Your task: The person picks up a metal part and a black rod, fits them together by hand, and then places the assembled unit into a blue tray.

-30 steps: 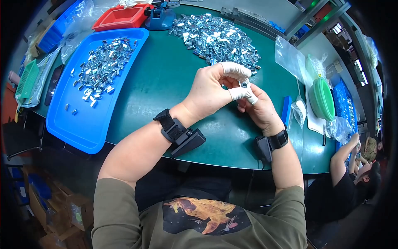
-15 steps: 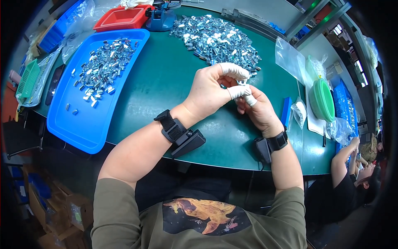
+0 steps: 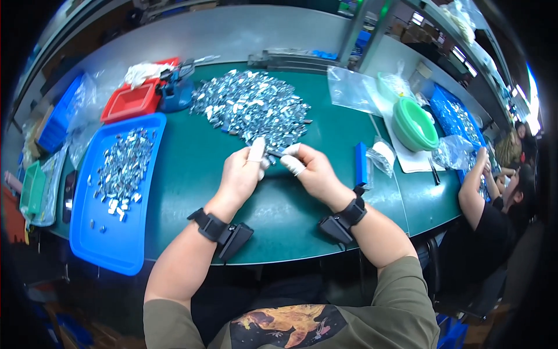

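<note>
Green table [image 3: 192,174], metal parts pile [image 3: 253,110], blue tray [image 3: 113,221]

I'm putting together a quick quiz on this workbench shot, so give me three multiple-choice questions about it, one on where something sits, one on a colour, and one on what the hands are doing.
1. Where does the big pile of small metal parts lie?
A. on the green table beyond the hands
B. in the green bowl
C. on the floor

2. What colour is the large tray on the person's left?
A. red
B. blue
C. white

3. How are the hands placed?
A. apart, flat on the table
B. both resting in the tray
C. brought together, pinching a small part

Answers: 1 A, the heap is spread on the table surface past the left hand and right hand. 2 B, the tray holding scattered parts is blue. 3 C, the fingertips of both meet on a small dark part.
</note>
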A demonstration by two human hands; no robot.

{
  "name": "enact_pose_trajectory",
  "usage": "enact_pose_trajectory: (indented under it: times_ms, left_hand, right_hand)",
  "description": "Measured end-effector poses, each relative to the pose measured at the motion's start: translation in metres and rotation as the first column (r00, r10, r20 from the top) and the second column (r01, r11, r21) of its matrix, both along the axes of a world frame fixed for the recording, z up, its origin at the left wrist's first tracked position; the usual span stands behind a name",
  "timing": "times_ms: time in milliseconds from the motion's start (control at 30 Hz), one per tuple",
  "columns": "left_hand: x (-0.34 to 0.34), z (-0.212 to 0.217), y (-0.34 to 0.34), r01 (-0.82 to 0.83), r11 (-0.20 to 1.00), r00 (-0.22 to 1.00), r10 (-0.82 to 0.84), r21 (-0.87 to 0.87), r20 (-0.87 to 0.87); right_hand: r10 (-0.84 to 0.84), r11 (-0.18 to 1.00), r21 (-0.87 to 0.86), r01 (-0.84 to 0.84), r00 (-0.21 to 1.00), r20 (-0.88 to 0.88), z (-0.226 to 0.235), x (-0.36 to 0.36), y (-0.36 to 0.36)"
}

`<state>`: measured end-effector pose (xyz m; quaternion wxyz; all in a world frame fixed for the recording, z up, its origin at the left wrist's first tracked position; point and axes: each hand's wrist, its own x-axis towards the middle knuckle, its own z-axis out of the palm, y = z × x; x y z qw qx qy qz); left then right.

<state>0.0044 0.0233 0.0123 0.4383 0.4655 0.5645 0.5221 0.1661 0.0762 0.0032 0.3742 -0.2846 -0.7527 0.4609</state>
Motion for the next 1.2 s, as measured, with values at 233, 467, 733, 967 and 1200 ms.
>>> enact_pose_trajectory:
  times_ms: [233,467,733,967,1200]
  left_hand:
    - [0.004,-0.002,0.001,-0.023,0.991,0.982,0.047,-0.130,0.185]
    - [0.013,0.006,-0.002,-0.030,0.979,0.957,0.087,-0.203,0.277]
    - [0.015,0.000,0.001,-0.080,0.982,0.958,0.123,-0.170,0.258]
    - [0.018,-0.006,0.003,-0.071,0.995,0.964,0.086,-0.070,0.252]
    - [0.014,-0.008,0.001,-0.066,0.996,0.976,0.053,0.052,0.211]
  right_hand:
    - [0.010,1.000,0.019,-0.012,0.996,0.088,0.005,0.001,-0.007]
    - [-0.089,0.966,0.254,0.051,0.987,0.138,0.005,0.002,-0.003]
    - [-0.162,0.936,0.335,0.107,0.977,0.142,0.002,0.001,-0.001]
    - [-0.198,0.935,0.335,0.116,0.954,0.224,0.008,0.005,-0.005]
    - [-0.129,0.967,0.240,0.088,0.979,0.160,0.009,0.003,-0.006]
